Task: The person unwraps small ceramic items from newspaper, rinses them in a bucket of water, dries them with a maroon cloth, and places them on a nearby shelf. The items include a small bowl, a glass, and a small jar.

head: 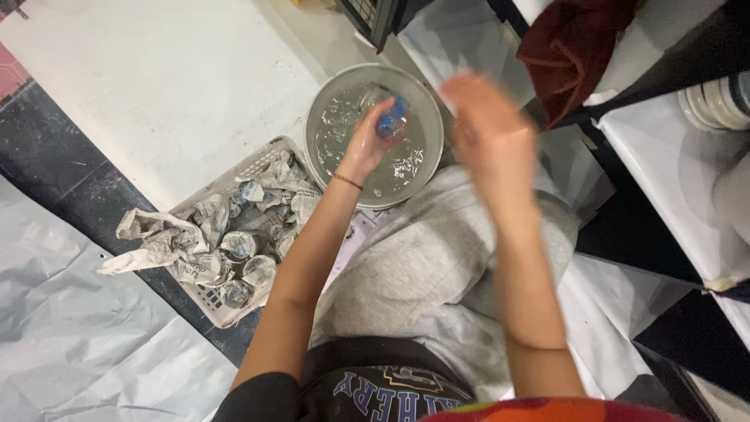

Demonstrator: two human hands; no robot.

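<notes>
My left hand (pixel 366 141) reaches into a round grey basin (pixel 426 105) of water and grips a small blue and clear object (pixel 391 121), half hidden by my fingers. My right hand (pixel 488 133) hovers blurred just right of the basin, above its rim, fingers apart and holding nothing. A thin bracelet sits on my left wrist. My grey-trousered knees lie below the basin.
A white plastic basket (pixel 258 160) full of crumpled newspaper bundles (pixel 234 234) stands left of the basin. Pale sheets cover the floor at left and upper left. A dark red cloth (pixel 574 47) hangs at upper right, with white stacked plates (pixel 715 101) at the right edge.
</notes>
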